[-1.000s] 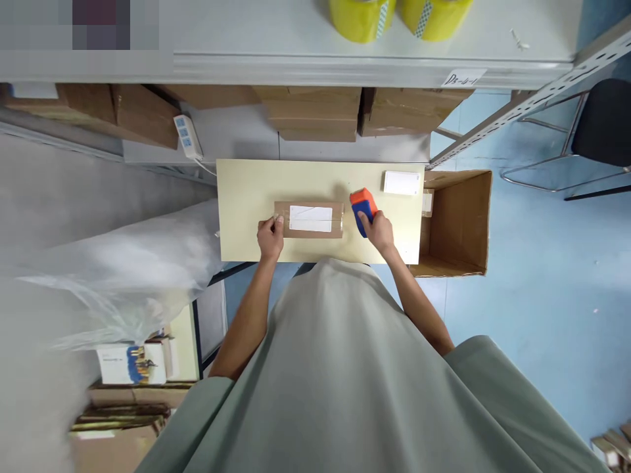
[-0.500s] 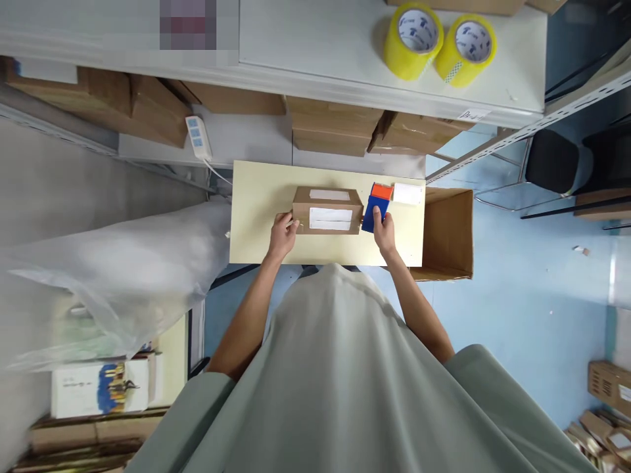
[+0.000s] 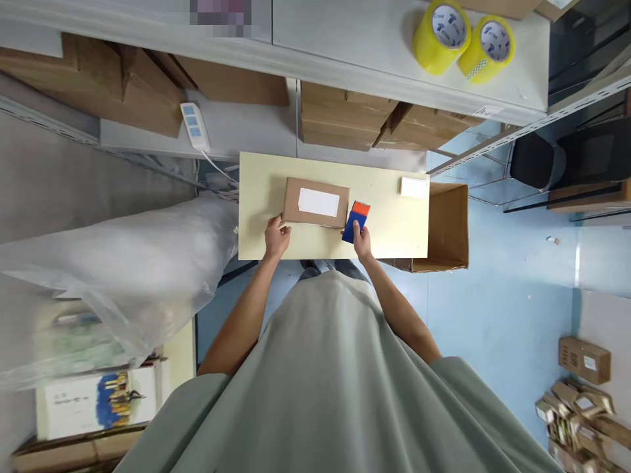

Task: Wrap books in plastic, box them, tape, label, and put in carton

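Observation:
A closed brown cardboard box (image 3: 290,201) with a white label on its upper face lies on the cream table (image 3: 389,230). At its near left corner is my left hand (image 3: 277,238), with the fingertips against the cardboard and the thumb low beside it. My right hand (image 3: 363,242) is closed around a blue, block-shaped thing with an orange end (image 3: 355,222); its exact kind is not clear. This block is close beside the box's right end, and I cannot tell whether they touch. A small white box (image 3: 414,187) rests at the table's far right corner.
Two yellow tape rolls (image 3: 442,37) stand on the grey shelf (image 3: 345,46) above. Behind the table are brown cartons (image 3: 340,121) and a white power strip (image 3: 195,127). An open carton (image 3: 447,226) adjoins the table's right side; a large plastic bag (image 3: 148,243) bulges at left.
The cardboard box has shifted left along the table and turned, showing one labelled face instead of two. My right hand has brought the blue-and-orange block left and nearer me. The view has shifted slightly.

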A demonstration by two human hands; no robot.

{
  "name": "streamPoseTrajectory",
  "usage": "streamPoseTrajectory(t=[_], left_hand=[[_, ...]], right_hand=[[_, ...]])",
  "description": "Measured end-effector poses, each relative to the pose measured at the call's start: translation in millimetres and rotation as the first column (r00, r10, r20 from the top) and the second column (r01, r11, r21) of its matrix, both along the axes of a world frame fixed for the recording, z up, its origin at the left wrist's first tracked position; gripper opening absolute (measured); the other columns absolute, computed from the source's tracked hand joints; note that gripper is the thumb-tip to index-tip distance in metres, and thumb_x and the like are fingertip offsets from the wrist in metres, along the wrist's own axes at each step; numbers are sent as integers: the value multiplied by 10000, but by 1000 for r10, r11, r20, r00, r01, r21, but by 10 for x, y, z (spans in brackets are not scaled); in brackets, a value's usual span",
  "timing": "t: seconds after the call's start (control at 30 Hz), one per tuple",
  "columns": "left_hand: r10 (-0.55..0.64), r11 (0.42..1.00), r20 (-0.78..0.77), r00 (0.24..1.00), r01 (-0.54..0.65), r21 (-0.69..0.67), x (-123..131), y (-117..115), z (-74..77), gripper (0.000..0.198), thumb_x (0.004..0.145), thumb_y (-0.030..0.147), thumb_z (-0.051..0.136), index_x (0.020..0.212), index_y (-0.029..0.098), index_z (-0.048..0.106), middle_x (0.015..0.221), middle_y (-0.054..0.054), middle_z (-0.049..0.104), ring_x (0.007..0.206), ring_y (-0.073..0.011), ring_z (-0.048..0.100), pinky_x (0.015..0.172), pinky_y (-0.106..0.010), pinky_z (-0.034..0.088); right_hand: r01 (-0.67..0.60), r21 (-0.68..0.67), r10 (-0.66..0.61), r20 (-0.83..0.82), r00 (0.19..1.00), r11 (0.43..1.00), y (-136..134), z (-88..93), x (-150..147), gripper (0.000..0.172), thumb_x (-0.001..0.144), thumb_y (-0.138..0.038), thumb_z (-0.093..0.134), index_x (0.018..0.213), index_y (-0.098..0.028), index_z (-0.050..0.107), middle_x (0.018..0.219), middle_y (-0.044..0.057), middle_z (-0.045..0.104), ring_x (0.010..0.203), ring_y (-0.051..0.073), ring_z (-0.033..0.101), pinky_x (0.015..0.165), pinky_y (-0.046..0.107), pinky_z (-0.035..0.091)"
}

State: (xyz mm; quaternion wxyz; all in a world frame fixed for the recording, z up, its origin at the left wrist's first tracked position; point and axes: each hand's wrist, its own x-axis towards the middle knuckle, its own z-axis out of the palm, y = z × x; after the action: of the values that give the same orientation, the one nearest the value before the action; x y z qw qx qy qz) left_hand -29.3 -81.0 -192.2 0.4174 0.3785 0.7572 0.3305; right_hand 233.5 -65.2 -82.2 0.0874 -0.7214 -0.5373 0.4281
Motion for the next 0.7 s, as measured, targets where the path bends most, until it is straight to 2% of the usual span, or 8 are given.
streamPoseTrajectory(t=[0.07, 0.13, 0.23, 0.33, 0.43, 0.5, 0.6, 0.7], left_hand=[[-8, 1000, -11, 1000, 8, 12, -96, 51, -10, 590, 806, 29, 603, 1350, 192, 763, 1362, -164, 739, 1188, -283, 768, 1026, -393, 634], [-1, 997, -66, 998, 5, 71, -153, 52, 34, 597, 829, 21, 595, 1387, 171, 744, 1429, -196, 714, 1278, -309, 738, 1085, -423, 611], [-16, 976, -142, 990, 46, 212, -118, -68, 228, 570, 903, 58, 610, 1453, 177, 703, 1502, -207, 670, 1410, -326, 660, 1147, -448, 582], [-151, 945, -135, 979, 183, 272, 59, -285, 534, 450, 1000, 170, 627, 1440, 232, 701, 1479, -160, 700, 1400, -306, 655, 1157, -454, 587], [-300, 907, -101, 949, 316, 279, 304, -499, 826, 356, 1064, 278, 605, 1397, 251, 728, 1426, -129, 740, 1334, -284, 682, 1139, -440, 607], [-361, 883, -86, 929, 370, 288, 463, -605, 964, 344, 1073, 318, 604, 1381, 258, 744, 1398, -118, 755, 1300, -281, 691, 1111, -431, 622], [-417, 843, -97, 904, 424, 331, 667, -702, 1089, 316, 1082, 360, 608, 1333, 256, 767, 1359, -111, 776, 1272, -282, 700, 1093, -432, 627], [-430, 812, -141, 892, 451, 371, 855, -755, 1164, 277, 1092, 367, 602, 1268, 261, 788, 1286, -100, 802, 1245, -281, 714, 1103, -447, 619]], right_hand=[[71, -10, -70, 55, 996, 997, -2, -61, -25, 746, 1177, -710, 134, 1198, -143, 619, 909, 112, 793, 848, 208, 751, 724, 253, 541], [90, 2, -89, 163, 983, 996, -51, -93, 18, 651, 1200, -638, 167, 1291, -145, 583, 1046, 156, 812, 911, 226, 768, 747, 263, 540], [-23, 17, 17, 275, 961, 1000, -238, -79, 146, 560, 1210, -542, 241, 1509, -121, 457, 1220, 214, 803, 1014, 271, 791, 805, 290, 551], [-207, 14, 192, 318, 928, 978, -491, -26, 276, 611, 1199, -517, 301, 1632, -86, 340, 1305, 262, 781, 1080, 318, 799, 846, 329, 575], [-393, 5, 365, 365, 856, 919, -692, 2, 400, 598, 1181, -523, 391, 1589, -86, 414, 1338, 289, 763, 1125, 341, 793, 903, 368, 593], [-505, -19, 472, 387, 792, 863, -759, -8, 497, 551, 1177, -522, 440, 1530, -101, 476, 1325, 278, 767, 1157, 338, 785, 948, 380, 596], [-622, -35, 583, 392, 712, 783, -773, -60, 684, 517, 1177, -541, 479, 1478, -122, 510, 1272, 245, 783, 1174, 333, 780, 990, 396, 603], [-697, 67, 630, 372, 682, 714, -736, -138, 918, 553, 1184, -609, 432, 1455, -132, 503, 1221, 227, 783, 1132, 337, 786, 964, 433, 629]])
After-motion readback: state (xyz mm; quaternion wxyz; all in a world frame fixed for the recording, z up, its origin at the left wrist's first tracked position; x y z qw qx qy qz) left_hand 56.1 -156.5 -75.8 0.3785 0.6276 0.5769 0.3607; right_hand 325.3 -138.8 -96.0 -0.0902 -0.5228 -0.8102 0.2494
